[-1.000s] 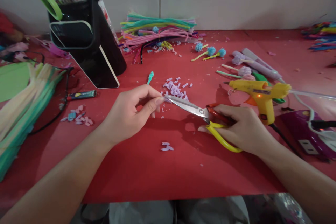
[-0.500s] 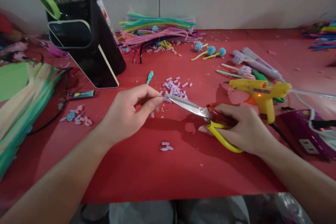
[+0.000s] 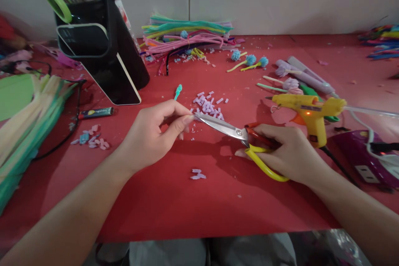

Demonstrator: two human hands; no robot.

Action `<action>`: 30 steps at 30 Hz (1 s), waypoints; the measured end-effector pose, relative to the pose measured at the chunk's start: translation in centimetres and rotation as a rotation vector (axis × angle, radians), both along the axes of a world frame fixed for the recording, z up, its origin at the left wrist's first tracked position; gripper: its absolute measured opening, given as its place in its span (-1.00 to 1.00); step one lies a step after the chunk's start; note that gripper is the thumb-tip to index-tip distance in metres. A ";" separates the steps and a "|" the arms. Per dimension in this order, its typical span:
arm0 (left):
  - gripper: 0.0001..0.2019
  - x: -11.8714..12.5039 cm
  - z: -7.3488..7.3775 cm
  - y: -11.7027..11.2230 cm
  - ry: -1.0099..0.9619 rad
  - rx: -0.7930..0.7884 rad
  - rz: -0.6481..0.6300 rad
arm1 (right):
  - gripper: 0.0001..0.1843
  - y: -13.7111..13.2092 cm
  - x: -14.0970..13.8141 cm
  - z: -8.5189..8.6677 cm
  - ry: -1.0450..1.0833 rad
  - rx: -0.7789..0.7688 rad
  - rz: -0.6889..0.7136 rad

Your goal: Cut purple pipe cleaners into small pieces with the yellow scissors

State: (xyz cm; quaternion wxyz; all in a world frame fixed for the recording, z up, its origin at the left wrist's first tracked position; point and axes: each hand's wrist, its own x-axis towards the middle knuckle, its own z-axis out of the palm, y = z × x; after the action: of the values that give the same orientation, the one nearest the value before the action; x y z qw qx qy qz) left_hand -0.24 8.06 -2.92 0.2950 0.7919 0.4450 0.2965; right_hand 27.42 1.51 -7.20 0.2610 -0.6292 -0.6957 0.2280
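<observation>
My right hand [image 3: 286, 153] grips the yellow and red handles of a pair of scissors [image 3: 230, 129], blades closed and pointing left. My left hand [image 3: 152, 133] is pinched, thumb and forefinger together right at the blade tips; what it pinches is too small to make out. Just beyond the tips lies a small heap of short lilac pipe-cleaner pieces [image 3: 208, 105] on the red table [image 3: 187, 199]. A few more lilac bits [image 3: 197, 173] lie nearer me.
A yellow glue gun [image 3: 308, 110] stands with its lamp lit beside my right hand, near a purple power strip [image 3: 364, 158]. Pipe-cleaner bundles [image 3: 187, 35] lie at the back, green stems [image 3: 25, 120] at the left, a black holder [image 3: 99, 45] and a teal piece [image 3: 178, 90] nearby.
Almost nothing has moved; the scissors blades have shifted slightly at my left fingertips, and both hands stay in place.
</observation>
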 end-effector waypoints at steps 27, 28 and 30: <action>-0.90 0.0 0.2 -0.2 0.025 0.057 0.029 | -0.43 -0.1 0.2 -0.2 0.008 -0.014 -0.004; -0.90 0.0 0.2 -0.2 0.025 0.060 0.023 | -0.43 -0.2 0.2 -0.2 0.007 -0.013 -0.004; -0.90 0.0 0.2 -0.2 0.022 0.069 0.013 | -0.43 -0.2 0.2 -0.1 0.006 -0.009 -0.003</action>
State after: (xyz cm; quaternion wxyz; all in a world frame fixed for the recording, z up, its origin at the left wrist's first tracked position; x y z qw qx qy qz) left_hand -0.27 7.90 -2.67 0.2606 0.8020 0.4427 0.3047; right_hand 27.60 1.35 -7.31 0.2606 -0.6307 -0.6929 0.2326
